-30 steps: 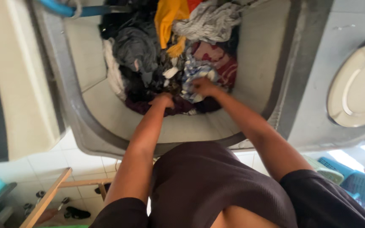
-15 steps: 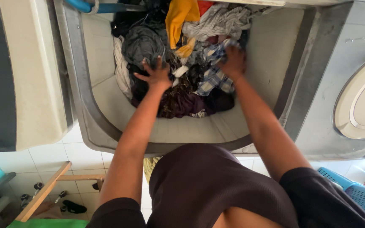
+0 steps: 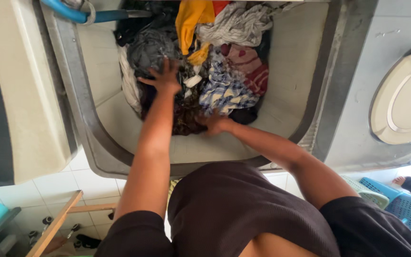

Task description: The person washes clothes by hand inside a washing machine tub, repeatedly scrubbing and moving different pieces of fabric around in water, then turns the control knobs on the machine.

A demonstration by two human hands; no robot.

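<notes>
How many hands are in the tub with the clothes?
2. The left hand lies spread on a dark grey garment high in the pile. The right hand is lower, by the blue checked cloth. No other hands show.

A blue hose [image 3: 74, 14] is lying at eleven o'clock across the tub's rim. A round white lid [image 3: 405, 100] is sitting at three o'clock, blue baskets [image 3: 405, 209] at five, a wooden frame [image 3: 58, 223] at seven.

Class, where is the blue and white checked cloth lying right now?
In the head view, the blue and white checked cloth lies in the sink, centre of the pile, just above the right hand and below the yellow garment.
</notes>
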